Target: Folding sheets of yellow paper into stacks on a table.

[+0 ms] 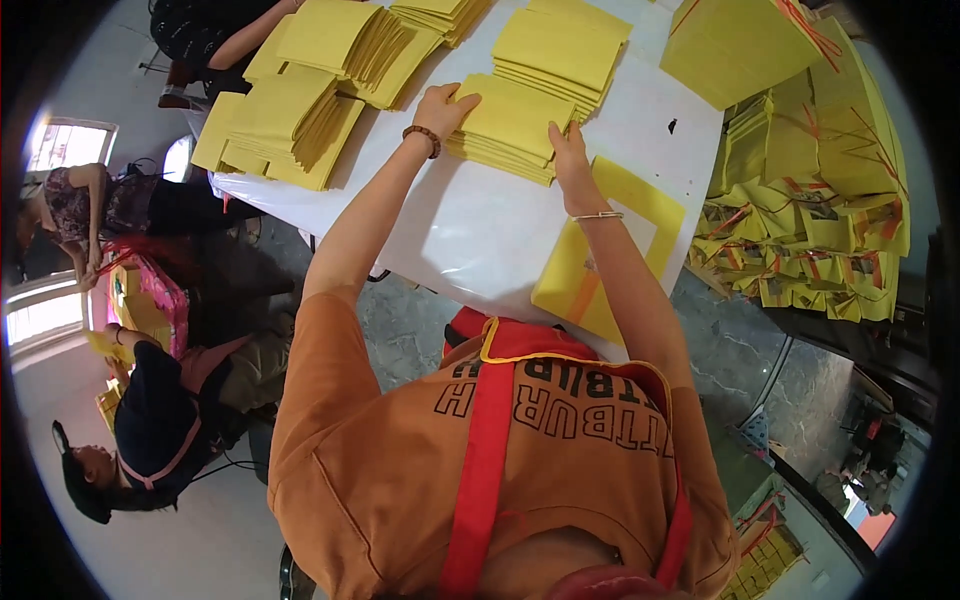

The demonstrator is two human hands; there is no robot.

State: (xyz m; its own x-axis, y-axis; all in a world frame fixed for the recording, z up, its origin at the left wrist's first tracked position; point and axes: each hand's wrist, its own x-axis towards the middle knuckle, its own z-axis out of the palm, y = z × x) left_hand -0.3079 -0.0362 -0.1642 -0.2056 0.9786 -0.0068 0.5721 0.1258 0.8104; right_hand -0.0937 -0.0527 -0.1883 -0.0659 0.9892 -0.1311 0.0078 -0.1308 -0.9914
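A: Where does the yellow stack [508, 122] sit?

B: On the white table [450, 235], between the two hands, its layered edges toward the person

A: How is it gripped?

B: The left hand [445, 110] touches its left side and the right hand [570, 165] its right side. Some fingertips are hidden, so I cannot tell whether either one pinches the paper

A: What lies close by?

B: A second yellow stack [560, 48] just beyond it, and a yellow sheet [570, 262] with a pale panel, partly under the right forearm

A: And farther out?

B: Fanned yellow bundles [285, 115] to the left, yellow bags [790, 190] with red strings to the right, and a co-worker in a dark top [165, 410] at far left
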